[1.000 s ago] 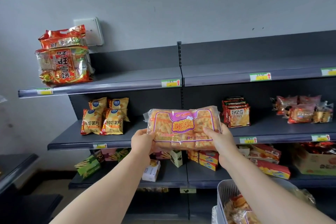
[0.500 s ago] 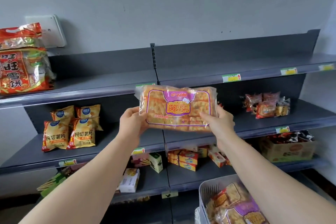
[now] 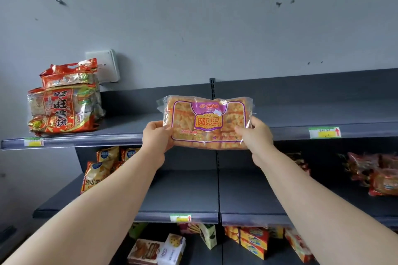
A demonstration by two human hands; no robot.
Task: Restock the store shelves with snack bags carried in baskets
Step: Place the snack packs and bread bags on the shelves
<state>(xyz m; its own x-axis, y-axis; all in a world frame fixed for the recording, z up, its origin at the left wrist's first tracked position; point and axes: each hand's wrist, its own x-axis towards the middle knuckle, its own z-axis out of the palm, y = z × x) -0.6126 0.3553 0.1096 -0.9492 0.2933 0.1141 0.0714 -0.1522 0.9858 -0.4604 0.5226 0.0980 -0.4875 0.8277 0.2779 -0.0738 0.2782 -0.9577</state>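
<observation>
- The left hand [image 3: 156, 135] pinches the left end of the snack bag [image 3: 206, 122], with its fingers curled on it.
- The right hand [image 3: 256, 133] pinches the right end the same way.
- The bag hangs in the air at the front edge of the top shelf [image 3: 133, 123].
- I think this step is putting it there.
- Next, it needs a push over the edge, away from the red bags [image 3: 62, 109].

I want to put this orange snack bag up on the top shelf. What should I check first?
1. Left hand and right hand both grip the orange snack bag: ok.
2. Bag level, label facing you: ok.
3. Bare room on the top shelf behind it: ok.
4. Apart from the red cracker bags on the left: ok.
5. Bag's bottom above the shelf's front edge: cannot tell, the bag covers it.
</observation>
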